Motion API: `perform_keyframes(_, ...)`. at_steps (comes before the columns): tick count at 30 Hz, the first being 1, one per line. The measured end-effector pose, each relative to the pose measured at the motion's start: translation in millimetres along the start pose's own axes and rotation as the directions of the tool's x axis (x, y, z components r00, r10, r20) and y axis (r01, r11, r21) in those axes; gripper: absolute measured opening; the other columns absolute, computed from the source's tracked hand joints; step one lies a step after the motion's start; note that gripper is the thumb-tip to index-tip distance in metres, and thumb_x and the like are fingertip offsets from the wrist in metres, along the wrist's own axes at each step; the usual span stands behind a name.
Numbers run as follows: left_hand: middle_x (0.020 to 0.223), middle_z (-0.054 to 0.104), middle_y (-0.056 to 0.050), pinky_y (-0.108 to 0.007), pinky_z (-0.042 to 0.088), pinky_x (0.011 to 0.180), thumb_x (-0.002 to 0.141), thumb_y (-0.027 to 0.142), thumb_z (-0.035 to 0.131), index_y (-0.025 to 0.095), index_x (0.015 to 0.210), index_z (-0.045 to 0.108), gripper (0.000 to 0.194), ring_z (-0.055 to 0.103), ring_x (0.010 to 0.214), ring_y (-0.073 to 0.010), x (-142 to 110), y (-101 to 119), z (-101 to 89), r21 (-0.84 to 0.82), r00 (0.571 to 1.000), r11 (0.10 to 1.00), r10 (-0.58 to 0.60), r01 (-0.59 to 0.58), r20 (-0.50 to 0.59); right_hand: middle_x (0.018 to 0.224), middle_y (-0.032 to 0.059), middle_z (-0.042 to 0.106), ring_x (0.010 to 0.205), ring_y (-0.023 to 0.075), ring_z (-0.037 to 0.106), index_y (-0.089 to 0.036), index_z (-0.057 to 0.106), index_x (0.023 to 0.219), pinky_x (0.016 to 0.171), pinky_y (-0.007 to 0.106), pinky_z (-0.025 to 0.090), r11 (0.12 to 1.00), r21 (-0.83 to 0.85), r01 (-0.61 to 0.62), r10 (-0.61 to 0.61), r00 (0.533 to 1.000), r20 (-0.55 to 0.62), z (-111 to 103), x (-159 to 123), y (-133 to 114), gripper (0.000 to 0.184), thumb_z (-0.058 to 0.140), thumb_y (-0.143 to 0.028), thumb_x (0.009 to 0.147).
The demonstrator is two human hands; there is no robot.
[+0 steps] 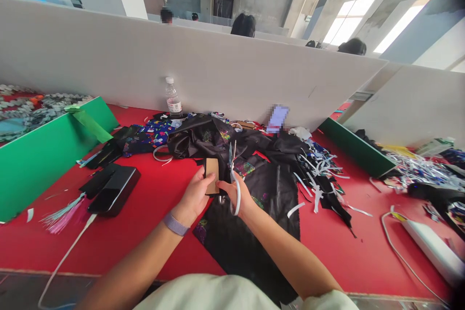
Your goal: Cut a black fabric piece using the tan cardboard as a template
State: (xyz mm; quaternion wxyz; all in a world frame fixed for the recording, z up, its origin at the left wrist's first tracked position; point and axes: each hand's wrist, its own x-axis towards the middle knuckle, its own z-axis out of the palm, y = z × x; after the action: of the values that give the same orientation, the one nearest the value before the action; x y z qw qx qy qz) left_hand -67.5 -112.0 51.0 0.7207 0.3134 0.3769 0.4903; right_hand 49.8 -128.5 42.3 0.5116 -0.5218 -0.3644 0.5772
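My left hand (198,191) is closed on a small tan cardboard piece (212,174) with dark material along its edges. Scissors (232,167) with white handles sit in my right hand (238,193), blades pointing away from me. The right thumb also touches the cardboard's right edge. Beneath both hands spreads black fabric (269,223) with colourful printed patches, hanging over the front table edge. More crumpled black fabric (192,135) lies just beyond the hands. Some right-hand fingers are hidden behind the scissors and fabric.
A clear bottle (173,99) and a propped phone (278,118) stand along the white partition (218,63). Green dividers (54,155) flank the red table (163,247). Left lies a phone (114,191) with a cable; right, white and black scraps (319,174) and a power strip (432,247).
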Motion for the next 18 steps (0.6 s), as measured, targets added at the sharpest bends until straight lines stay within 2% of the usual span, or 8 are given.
perform_keyframes(4, 0.095, 0.073, -0.005, -0.029, 0.053, 0.069, 0.070, 0.021, 0.073, 0.018, 0.101, 0.060, 0.033, 0.070, 0.082, -0.0206, -0.2, 4.0, -1.2, 0.005, 1.000, 1.000, -0.025, 0.025, -0.019, 0.076, -0.0003, 0.067, 0.073, 0.0206, 0.066, -0.019, 0.061, 0.096, 0.071, 0.032, 0.053, 0.999, 0.049, -0.005, 0.002, 0.998, 0.061, -4.3, -0.6, 1.9, 0.040, 0.077, -0.035, 0.063)
perform_keyframes(7, 0.096, 0.073, -0.006, -0.028, 0.053, 0.066, 0.071, 0.019, 0.072, 0.019, 0.103, 0.061, 0.033, 0.070, 0.084, -0.0214, -1.3, 9.5, -2.2, 0.006, 0.998, 0.999, -0.046, 0.046, -0.046, 0.072, -0.0008, 0.063, 0.071, 0.0201, 0.063, -0.019, 0.060, 0.096, 0.070, 0.033, 0.052, 0.991, -0.117, 0.061, -0.072, 0.993, -0.091, -15.1, 6.0, 1.7, 0.040, 0.076, -0.039, 0.065)
perform_keyframes(9, 0.096, 0.073, -0.006, -0.027, 0.053, 0.066, 0.072, 0.018, 0.071, 0.019, 0.103, 0.061, 0.032, 0.070, 0.085, -0.0214, -3.1, 12.8, -2.8, 0.009, 0.996, 0.998, -0.063, 0.064, -0.055, 0.075, -0.0004, 0.062, 0.074, 0.0195, 0.061, -0.020, 0.058, 0.099, 0.074, 0.034, 0.050, 0.966, -0.223, 0.127, -0.176, 0.960, -0.216, -25.6, 14.0, -0.8, 0.042, 0.075, -0.039, 0.066)
perform_keyframes(11, 0.097, 0.073, -0.007, -0.027, 0.054, 0.066, 0.073, 0.017, 0.070, 0.018, 0.102, 0.062, 0.031, 0.071, 0.086, -0.0215, -5.2, 14.7, -3.1, 0.013, 0.996, 0.997, -0.077, 0.078, -0.055, 0.083, 0.0003, 0.063, 0.080, 0.0193, 0.061, -0.022, 0.054, 0.105, 0.079, 0.034, 0.048, 0.949, -0.253, 0.189, -0.251, 0.938, -0.238, -36.2, 22.6, -6.9, 0.044, 0.072, -0.038, 0.069)
perform_keyframes(14, 0.098, 0.073, -0.007, -0.027, 0.054, 0.066, 0.073, 0.016, 0.069, 0.018, 0.101, 0.062, 0.028, 0.071, 0.087, -0.0223, -7.9, 15.3, -2.7, 0.018, 0.995, 0.996, -0.092, 0.093, -0.041, 0.082, -0.0003, 0.063, 0.080, 0.0195, 0.061, -0.024, 0.052, 0.106, 0.079, 0.034, 0.047, 0.885, -0.362, 0.293, -0.363, 0.920, -0.144, -45.0, 32.4, -21.2, 0.039, 0.069, -0.033, 0.071)
perform_keyframes(18, 0.098, 0.073, -0.007, -0.029, 0.055, 0.070, 0.071, 0.015, 0.071, 0.018, 0.101, 0.064, 0.031, 0.070, 0.091, -0.0240, -8.7, 12.7, -1.8, 0.006, 0.993, 0.993, -0.116, 0.116, 0.001, 0.073, -0.0032, 0.063, 0.069, 0.0174, 0.059, -0.023, 0.054, 0.101, 0.073, 0.032, 0.045, 0.841, -0.433, 0.324, -0.357, 0.934, 0.006, -37.4, 39.6, -36.1, 0.034, 0.067, -0.027, 0.070)
